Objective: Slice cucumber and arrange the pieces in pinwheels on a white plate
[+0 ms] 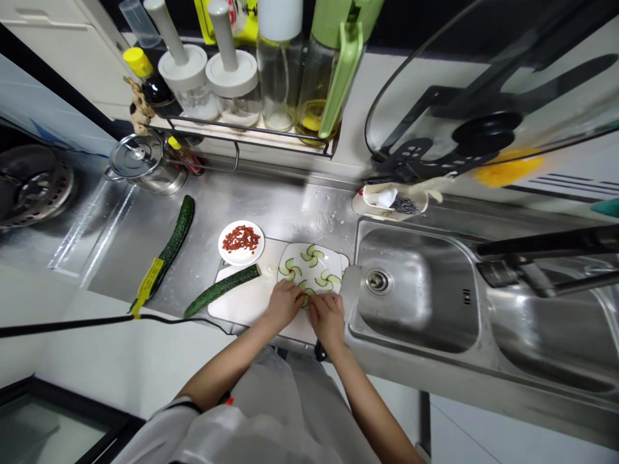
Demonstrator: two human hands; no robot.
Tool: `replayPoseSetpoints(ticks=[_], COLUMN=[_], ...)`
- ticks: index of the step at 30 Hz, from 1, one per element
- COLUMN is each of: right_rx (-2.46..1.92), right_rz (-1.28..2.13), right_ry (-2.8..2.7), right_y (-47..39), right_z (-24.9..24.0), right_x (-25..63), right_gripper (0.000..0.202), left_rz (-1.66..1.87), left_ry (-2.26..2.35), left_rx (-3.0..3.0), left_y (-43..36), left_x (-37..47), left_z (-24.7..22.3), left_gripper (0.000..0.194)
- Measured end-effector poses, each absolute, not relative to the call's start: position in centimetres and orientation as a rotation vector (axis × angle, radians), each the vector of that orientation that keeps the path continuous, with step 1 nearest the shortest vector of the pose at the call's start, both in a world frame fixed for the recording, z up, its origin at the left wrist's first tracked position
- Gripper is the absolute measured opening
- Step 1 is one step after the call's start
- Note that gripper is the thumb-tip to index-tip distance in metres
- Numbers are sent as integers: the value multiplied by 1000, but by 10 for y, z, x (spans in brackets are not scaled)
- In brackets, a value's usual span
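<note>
Two bare hands work at one white plate (pixel 333 260), which sits on one pale cutting board (pixel 251 299) near the front edge of the steel counter (pixel 207 219). Three pinwheels of green-edged slices (pixel 329 280) lie in full view on the plate, and more slices lie at its near side, partly covered by the fingers. The left hand (pixel 286 303) and the right hand (pixel 327 316) meet there, fingertips close together at those slices; whether either grip is pinching a slice or only pressing on it, I cannot tell. Two cucumbers lie to the left: one cut cucumber (pixel 222 291), its cut end on the board and its other end beyond it, and one longer cucumber (pixel 176 238) farther left, wearing one yellow label (pixel 149 280). One small white dish (pixel 241 260) of red bits (pixel 241 238), too many to count, stands by the board's far left corner. One lidded pot (pixel 162 177) stands at the back left. On the shelf (pixel 251 129) are two white-lidded jars (pixel 233 80) and one green-handled jug (pixel 324 77). Two sink basins (pixel 411 296) lie to the right.
</note>
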State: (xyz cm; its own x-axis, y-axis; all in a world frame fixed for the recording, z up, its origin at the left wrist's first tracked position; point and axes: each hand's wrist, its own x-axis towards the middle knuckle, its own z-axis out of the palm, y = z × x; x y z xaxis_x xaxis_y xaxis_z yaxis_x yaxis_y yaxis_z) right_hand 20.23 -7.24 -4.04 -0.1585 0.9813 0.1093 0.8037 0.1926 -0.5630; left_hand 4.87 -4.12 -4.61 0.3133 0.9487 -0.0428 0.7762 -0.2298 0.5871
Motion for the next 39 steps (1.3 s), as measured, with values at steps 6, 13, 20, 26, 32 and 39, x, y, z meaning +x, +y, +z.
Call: replayPoseSetpoints(ticks=[6, 13, 20, 26, 32, 39], right_rx=[-1661, -1693, -1692, -1663, -1677, -1880], right_rz=[515, 496, 480, 511, 479, 318], right_ry=[-2047, -2063, -2049, -2019, -1960, -1755], right_y=[-72, -70, -69, -68, -66, -61], right_z=[-46, -45, -43, -38, -37, -41], right_x=[201, 199, 199, 200, 209, 232], right_gripper=[25, 24, 25, 26, 24, 31], left_rz=[412, 390, 426, 510, 705, 801], left_ry=[1526, 1540, 1518, 1510, 1542, 1709], left_rx=[2088, 2103, 2063, 2024, 1909, 1708], left_y=[-41, -41, -42, -42, -43, -53], left_x=[48, 49, 47, 43, 29, 8], left_z=[-46, -48, -49, -46, -40, -32], left_gripper=[10, 11, 11, 11, 16, 29])
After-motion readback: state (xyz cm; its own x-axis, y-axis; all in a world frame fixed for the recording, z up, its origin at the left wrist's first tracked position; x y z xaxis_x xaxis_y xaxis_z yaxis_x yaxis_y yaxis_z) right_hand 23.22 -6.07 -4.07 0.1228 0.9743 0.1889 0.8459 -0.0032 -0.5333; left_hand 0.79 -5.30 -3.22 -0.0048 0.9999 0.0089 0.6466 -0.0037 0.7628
